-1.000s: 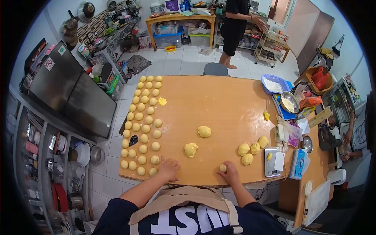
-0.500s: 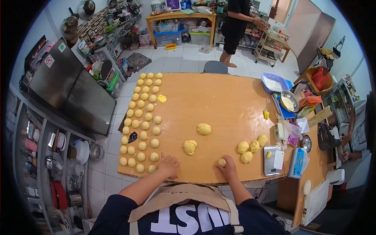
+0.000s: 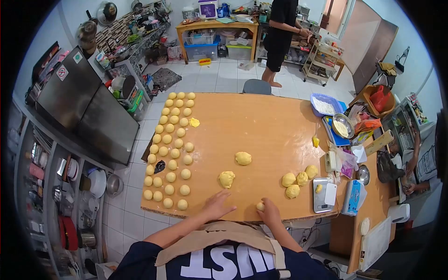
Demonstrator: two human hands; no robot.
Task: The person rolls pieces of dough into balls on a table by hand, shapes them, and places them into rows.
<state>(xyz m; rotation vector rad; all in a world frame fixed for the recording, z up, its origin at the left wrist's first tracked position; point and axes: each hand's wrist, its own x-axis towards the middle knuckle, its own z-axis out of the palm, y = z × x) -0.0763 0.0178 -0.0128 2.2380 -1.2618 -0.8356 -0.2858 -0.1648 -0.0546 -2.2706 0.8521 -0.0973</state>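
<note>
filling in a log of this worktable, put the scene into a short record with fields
left hand: fingers spread, near the front edge of the table; contact unclear
right hand: fingers curled around a small dough ball
table's left side: rows of round dough balls
table's middle: two larger lumps
table's right side: four clustered lumps beside a scale
on scale: small dough piece
beyond table: stool, standing person

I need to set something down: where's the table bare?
Widest: far middle of the table, between the rows of dough balls and the blue basin. Smaller: between the two lone dough lumps and the cluster of four. Crowded: the left side, and the right around the scale.
</note>
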